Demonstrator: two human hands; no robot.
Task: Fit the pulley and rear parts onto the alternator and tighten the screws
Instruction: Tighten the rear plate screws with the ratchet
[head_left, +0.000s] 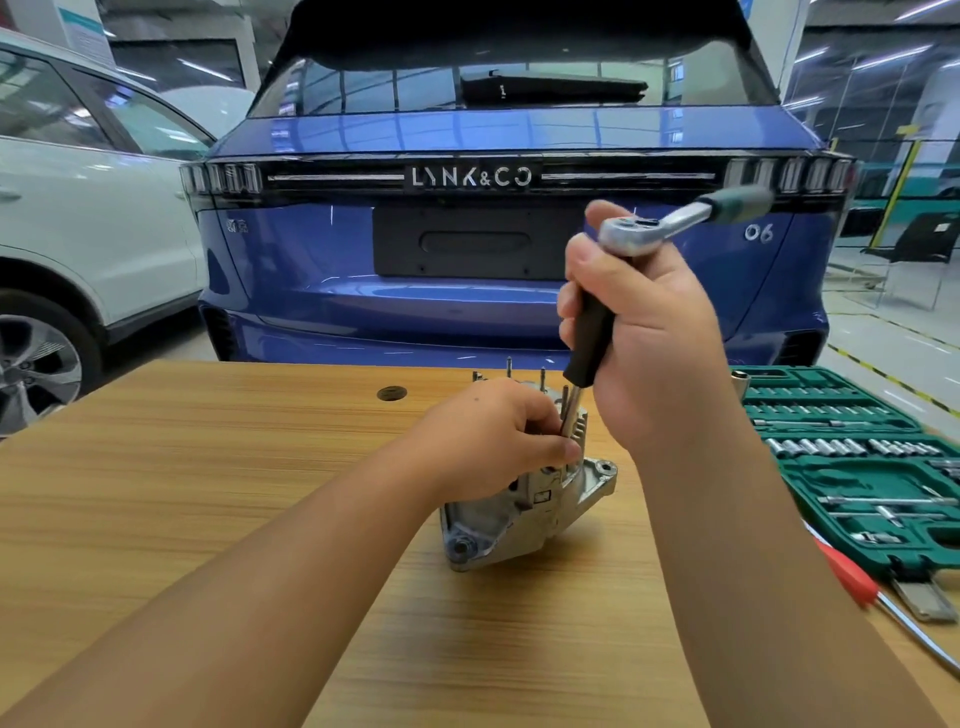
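Note:
The silver alternator (519, 514) stands on the wooden table (208, 493), rear side up, with several studs sticking out of its top. My left hand (493, 441) rests on its top and pinches the lower metal shaft of a driver. My right hand (649, 332) grips the driver's black handle (589, 338) upright above the alternator. A silver ratchet wrench (670, 221) with a green grip sits on the handle's top, pointing up and to the right. The driver's tip is hidden behind my left fingers.
An open green socket set case (857, 457) lies at the table's right, with a red-handled screwdriver (852, 577) in front of it. A blue car (467, 260) stands just beyond the table's far edge, a white car (78, 208) at left. A round hole (391, 393) marks the tabletop.

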